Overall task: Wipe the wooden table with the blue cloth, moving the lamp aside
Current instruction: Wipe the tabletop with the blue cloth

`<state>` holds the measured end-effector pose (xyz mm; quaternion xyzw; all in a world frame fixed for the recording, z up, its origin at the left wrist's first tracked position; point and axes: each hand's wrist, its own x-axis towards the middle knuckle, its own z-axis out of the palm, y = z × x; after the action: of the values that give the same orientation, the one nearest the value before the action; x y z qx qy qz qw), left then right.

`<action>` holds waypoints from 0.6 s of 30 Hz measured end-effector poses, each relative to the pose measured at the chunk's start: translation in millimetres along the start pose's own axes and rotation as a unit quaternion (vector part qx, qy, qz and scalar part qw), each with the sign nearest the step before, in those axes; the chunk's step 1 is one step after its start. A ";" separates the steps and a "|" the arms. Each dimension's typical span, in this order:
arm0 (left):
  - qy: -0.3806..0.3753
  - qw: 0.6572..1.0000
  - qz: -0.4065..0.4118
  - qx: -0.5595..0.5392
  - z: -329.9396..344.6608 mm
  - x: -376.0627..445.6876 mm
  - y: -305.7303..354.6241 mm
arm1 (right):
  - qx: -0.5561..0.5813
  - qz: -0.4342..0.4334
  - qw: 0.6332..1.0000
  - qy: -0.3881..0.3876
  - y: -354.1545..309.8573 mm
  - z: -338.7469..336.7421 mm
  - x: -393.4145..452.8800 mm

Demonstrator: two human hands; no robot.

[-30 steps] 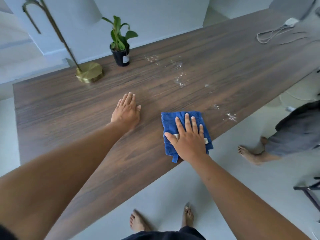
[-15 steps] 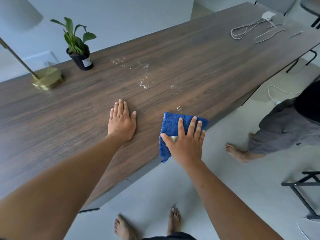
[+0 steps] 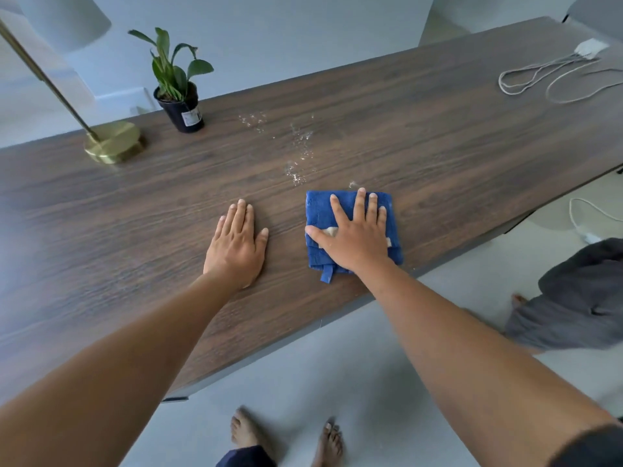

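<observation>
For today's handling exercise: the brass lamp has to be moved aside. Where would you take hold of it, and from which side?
Grip the slanted stem low, just above the round brass base, coming from the front with the free left hand. The thin rod suits curled fingers; the flat, wide base offers no hold. The potted plant crowds its right.

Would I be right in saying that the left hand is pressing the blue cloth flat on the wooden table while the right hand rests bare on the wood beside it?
Not quite: the hands are swapped. The head view shows the right hand pressing the blue cloth flat on the wooden table, while the left hand rests bare on the wood beside it.
</observation>
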<state>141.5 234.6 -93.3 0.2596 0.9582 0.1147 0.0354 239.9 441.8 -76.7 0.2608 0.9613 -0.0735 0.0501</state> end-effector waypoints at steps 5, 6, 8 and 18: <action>0.015 1.000 0.003 -0.002 -14.1 11.3 0.4 | 0.003 0.008 1.000 -0.014 -5.1 -1.5 5.4; 0.023 1.000 -0.008 -0.013 -19.7 18.4 -0.3 | 0.005 0.007 1.000 -0.008 -2.6 0.6 -5.0; 0.026 0.998 -0.049 -0.036 -28.1 38.0 -4.7 | 0.000 0.004 1.000 0.006 1.2 6.1 -27.9; -0.008 0.996 -0.093 0.000 -23.0 110.0 -38.7 | -0.030 -0.024 0.999 -0.003 -10.0 -8.9 77.5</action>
<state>24.7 253.1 -81.2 0.1699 0.9780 0.1084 0.0535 167.7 473.1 -77.3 0.2355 0.9689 -0.0463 0.0595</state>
